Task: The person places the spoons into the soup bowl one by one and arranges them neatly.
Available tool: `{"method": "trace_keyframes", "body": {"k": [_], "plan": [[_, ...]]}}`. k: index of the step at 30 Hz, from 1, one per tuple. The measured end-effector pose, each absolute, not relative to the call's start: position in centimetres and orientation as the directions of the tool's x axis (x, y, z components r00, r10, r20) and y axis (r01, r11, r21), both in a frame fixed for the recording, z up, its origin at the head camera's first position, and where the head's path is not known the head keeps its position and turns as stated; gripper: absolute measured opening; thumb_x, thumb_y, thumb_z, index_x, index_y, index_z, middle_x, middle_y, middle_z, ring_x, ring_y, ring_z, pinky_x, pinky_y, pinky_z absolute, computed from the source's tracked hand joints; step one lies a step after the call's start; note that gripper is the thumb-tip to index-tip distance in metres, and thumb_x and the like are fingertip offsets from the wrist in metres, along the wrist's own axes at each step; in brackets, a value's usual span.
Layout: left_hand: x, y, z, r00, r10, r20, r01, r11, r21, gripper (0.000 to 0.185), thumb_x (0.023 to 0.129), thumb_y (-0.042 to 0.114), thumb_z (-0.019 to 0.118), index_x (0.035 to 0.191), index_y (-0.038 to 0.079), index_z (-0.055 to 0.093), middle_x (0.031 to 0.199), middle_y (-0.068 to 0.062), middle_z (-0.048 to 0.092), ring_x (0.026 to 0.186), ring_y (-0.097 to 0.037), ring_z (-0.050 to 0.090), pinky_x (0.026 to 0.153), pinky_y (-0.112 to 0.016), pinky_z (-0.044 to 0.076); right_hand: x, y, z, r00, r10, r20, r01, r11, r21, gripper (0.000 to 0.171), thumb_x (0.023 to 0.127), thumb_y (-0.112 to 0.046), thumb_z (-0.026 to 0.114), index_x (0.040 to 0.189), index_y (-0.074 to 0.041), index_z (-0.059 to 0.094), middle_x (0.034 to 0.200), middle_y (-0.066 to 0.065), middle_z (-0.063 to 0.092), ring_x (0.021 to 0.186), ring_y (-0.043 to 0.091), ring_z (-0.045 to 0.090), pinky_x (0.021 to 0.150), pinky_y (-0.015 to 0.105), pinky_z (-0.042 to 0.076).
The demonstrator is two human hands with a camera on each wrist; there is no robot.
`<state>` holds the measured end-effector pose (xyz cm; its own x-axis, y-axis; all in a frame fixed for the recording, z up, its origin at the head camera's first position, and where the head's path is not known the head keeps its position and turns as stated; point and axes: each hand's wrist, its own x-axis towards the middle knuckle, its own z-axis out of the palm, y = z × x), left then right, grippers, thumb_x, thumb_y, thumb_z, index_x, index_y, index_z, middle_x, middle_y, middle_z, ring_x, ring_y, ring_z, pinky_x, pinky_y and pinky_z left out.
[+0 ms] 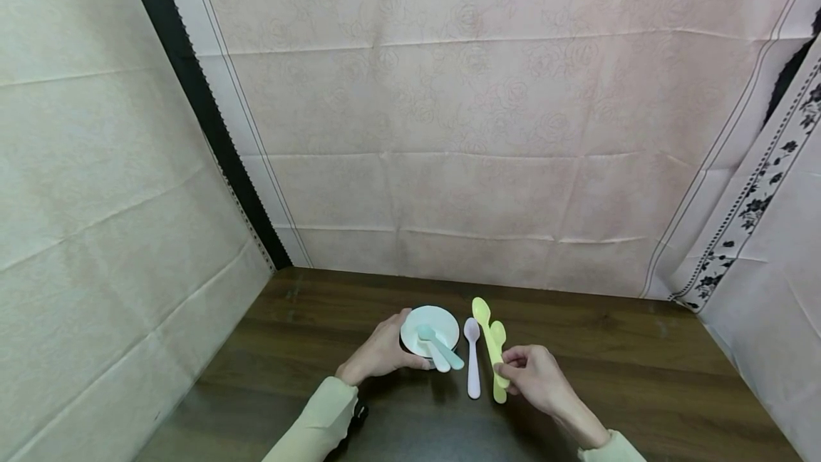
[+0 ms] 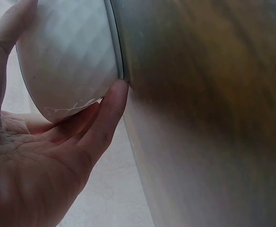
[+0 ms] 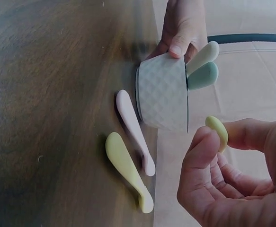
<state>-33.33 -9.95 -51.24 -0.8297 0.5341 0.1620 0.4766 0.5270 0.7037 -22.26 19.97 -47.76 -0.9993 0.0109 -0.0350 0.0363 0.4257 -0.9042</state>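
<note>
- The left hand cups the side of a small white bowl that stands on a dark wooden table. The thumb and fingers curl round the bowl's wall; the left wrist view shows a fingertip against the bowl's base, where it meets the table.
- Inside the bowl, just beyond the left hand's fingers, two small spoons lean against the rim: a teal spoon and a white spoon, handles sticking out over the edge.
- The right hand pinches the handle end of a yellow-green spoon between thumb and fingers; the other fingers are curled.
- A second yellow-green spoon lies on the table just beside the held one, reaching away from the right hand.
- Between the two hands, a pale pink spoon lies flat on the table, just beside the bowl.
- Cloth backdrops hang behind and to both sides of the table.
</note>
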Motion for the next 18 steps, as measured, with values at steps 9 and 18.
{"method": "trace_keyframes", "body": {"k": [9, 18], "plan": [[-33.2, -9.93, -51.1, -0.83, 0.534, 0.158, 0.478, 0.537, 0.695, 0.098, 0.078, 0.039, 0.101, 0.155, 0.007, 0.051, 0.142, -0.01, 0.068, 0.13, -0.029, 0.064, 0.109, -0.051, 0.052, -22.54, 20.27, -47.72, -0.996, -0.055, -0.074, 0.049, 0.367, -0.929, 0.018, 0.099, -0.005, 0.072, 0.106, 0.012, 0.071, 0.08, 0.001, 0.07, 0.066, 0.01, 0.061, 0.062, 0.023, 0.055], [-33.33, -9.97, -51.2, -0.83, 0.535, 0.16, 0.477, 0.53, 0.701, 0.097, 0.078, 0.04, 0.1, 0.155, 0.009, 0.051, 0.141, -0.009, 0.068, 0.129, -0.026, 0.065, 0.108, -0.048, 0.052, -22.86, 20.45, -47.97, -0.993, -0.088, -0.078, 0.042, 0.355, -0.934, 0.019, 0.101, -0.004, 0.07, 0.107, 0.014, 0.071, 0.08, 0.0, 0.07, 0.066, 0.008, 0.061, 0.062, 0.022, 0.055]]}}
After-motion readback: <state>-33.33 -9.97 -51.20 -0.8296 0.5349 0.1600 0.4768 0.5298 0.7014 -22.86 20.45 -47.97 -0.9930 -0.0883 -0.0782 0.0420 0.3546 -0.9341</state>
